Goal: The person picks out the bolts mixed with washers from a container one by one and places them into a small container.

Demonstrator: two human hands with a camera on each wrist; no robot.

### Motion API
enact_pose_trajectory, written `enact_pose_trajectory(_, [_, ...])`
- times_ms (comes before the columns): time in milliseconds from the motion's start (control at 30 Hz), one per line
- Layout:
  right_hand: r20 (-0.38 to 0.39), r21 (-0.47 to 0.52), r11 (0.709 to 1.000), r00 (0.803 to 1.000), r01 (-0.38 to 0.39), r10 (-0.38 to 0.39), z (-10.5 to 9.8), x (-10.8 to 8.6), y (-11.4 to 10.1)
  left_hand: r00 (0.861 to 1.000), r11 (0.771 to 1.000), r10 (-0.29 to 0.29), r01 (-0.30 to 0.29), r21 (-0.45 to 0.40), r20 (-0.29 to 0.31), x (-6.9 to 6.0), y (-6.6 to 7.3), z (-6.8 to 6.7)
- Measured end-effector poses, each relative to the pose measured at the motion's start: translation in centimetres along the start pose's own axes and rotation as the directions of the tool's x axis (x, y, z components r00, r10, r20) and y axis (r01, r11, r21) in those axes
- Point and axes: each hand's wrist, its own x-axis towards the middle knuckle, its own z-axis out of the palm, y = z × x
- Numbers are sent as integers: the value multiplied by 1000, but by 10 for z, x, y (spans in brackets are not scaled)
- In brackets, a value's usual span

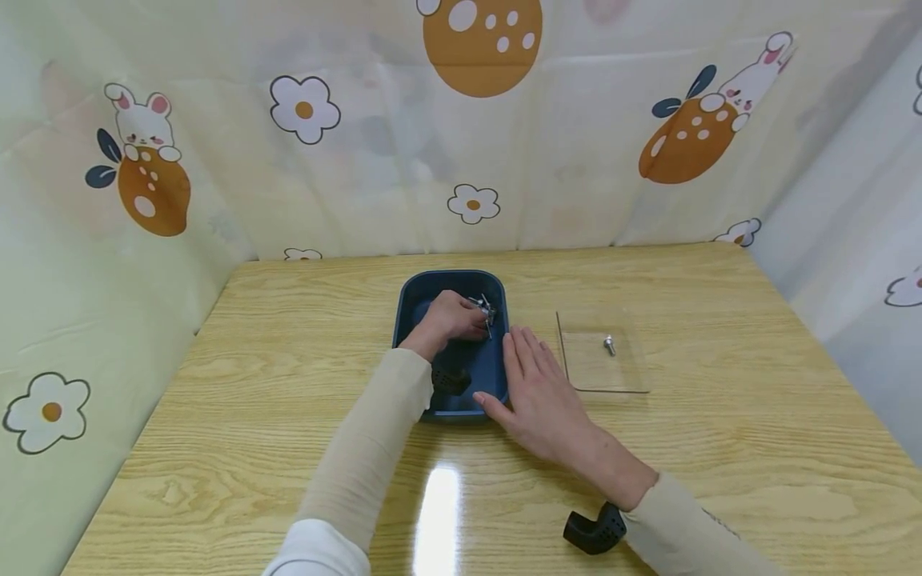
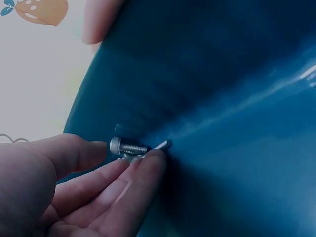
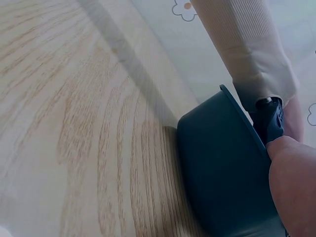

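A dark blue bin (image 1: pixel 468 412) stands on the table. Inside it, near the right wall, my left hand (image 1: pixel 455 314) holds several small silver screws (image 1: pixel 488 310). In the left wrist view, the thumb and curled fingers of that left hand (image 2: pixel 98 187) are around the screws; one screw (image 2: pixel 129 147) shows its round head by the thumb, and another's threaded end (image 2: pixel 163 144) pokes past a fingertip. My right hand (image 1: pixel 540 400) rests along the bin's right side with straight fingers and the thumb over the rim; the right wrist view shows part of it by the bin wall (image 3: pixel 222 163).
Right of the bin lies a clear square plate (image 1: pixel 587 372) with one silver screw (image 1: pixel 609 346) on it. A black wrist camera mount (image 1: pixel 594 532) hangs at the right wrist. Patterned cloth (image 1: pixel 389 160) walls the wooden table (image 1: pixel 252 400) at the back and sides.
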Motion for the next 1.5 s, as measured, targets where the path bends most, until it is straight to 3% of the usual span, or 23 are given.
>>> enact_pose_trajectory(133, [6,0,1000,1000,-2,2,1,1,0,1000,1000,-7,8,11,-8,1,2,5])
enact_pose_trajectory(467, [9,11,1000,1000,-7,7,2,0,-1,999,990,-28,32,135,-34,6,2,11])
enact_pose_trajectory(700, [8,12,1000,1000,-3,3,1,-1,0,998,996,-59,61,62,-25,3,1,14])
enact_pose_trajectory(1000, [15,8,1000,1000,-2,2,1,-1,0,998,997,-69,69,27,11,5,0,12])
enact_pose_trajectory(1267, [16,13,1000,1000,-10,10,0,0,-1,997,997,-71,70,40,27,4,1,4])
enact_pose_trajectory(1500, [16,9,1000,1000,-2,2,-1,-1,-1,1000,995,-15,12,97,28,-1,6,0])
